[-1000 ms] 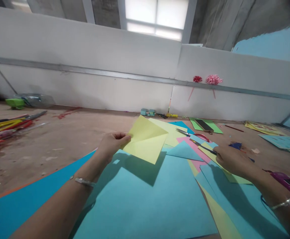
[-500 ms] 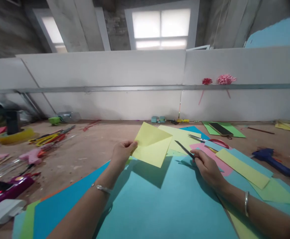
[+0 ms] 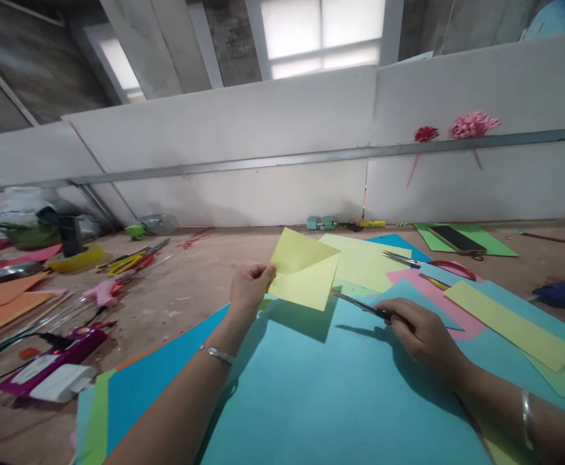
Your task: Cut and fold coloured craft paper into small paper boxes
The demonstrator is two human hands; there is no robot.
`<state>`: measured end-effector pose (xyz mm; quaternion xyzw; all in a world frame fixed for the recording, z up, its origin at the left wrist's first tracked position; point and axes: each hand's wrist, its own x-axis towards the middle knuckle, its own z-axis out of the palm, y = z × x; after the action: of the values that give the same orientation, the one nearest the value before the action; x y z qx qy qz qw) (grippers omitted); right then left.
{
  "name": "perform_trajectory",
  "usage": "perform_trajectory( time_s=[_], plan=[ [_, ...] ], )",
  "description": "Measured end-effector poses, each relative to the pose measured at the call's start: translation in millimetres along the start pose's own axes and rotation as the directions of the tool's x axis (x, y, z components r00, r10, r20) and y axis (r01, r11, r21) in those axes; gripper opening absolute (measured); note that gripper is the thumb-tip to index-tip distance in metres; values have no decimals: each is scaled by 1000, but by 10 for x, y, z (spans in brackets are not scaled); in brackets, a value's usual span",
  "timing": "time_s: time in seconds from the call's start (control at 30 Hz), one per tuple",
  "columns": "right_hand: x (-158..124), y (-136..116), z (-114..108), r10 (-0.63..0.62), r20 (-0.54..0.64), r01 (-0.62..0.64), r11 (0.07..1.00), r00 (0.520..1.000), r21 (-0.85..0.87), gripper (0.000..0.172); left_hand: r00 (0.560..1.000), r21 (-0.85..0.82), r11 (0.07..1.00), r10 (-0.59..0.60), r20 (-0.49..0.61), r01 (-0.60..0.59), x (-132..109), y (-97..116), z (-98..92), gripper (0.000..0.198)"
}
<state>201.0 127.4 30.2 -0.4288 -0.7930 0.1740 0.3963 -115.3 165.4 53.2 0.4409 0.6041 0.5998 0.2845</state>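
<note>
My left hand (image 3: 249, 288) pinches the left corner of a folded yellow paper (image 3: 305, 269) and holds it up over a large light-blue sheet (image 3: 330, 394). My right hand (image 3: 420, 332) is closed round a pair of dark-bladed scissors (image 3: 362, 305), whose tips point left toward the lower right edge of the yellow paper without touching it. Both wrists wear thin metal bangles.
More coloured sheets lie to the right: a yellow strip (image 3: 509, 325), pink paper (image 3: 437, 300), another pair of scissors with red handles (image 3: 425, 263). A phone (image 3: 456, 239) rests on green paper. A purple glue gun (image 3: 52, 361), tools and orange sheets clutter the left. A white partition wall (image 3: 282, 148) stands behind.
My right hand picked up the dark scissors at the right and brought them left, close to the yellow paper. The left hand kept holding the paper. The view swung left.
</note>
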Motion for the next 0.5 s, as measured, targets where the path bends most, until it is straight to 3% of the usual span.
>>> perform_trajectory(
  time_s=[0.3, 0.5],
  plan=[
    [-55, -33, 41, -122, 51, 124, 992, 991, -39, 31, 1000, 121, 993, 12, 12, -13, -6, -13, 8, 34],
    [-30, -99, 6, -210, 135, 217, 975, 968, -40, 23, 999, 338, 941, -39, 37, 24, -82, 7, 72, 35]
  ],
)
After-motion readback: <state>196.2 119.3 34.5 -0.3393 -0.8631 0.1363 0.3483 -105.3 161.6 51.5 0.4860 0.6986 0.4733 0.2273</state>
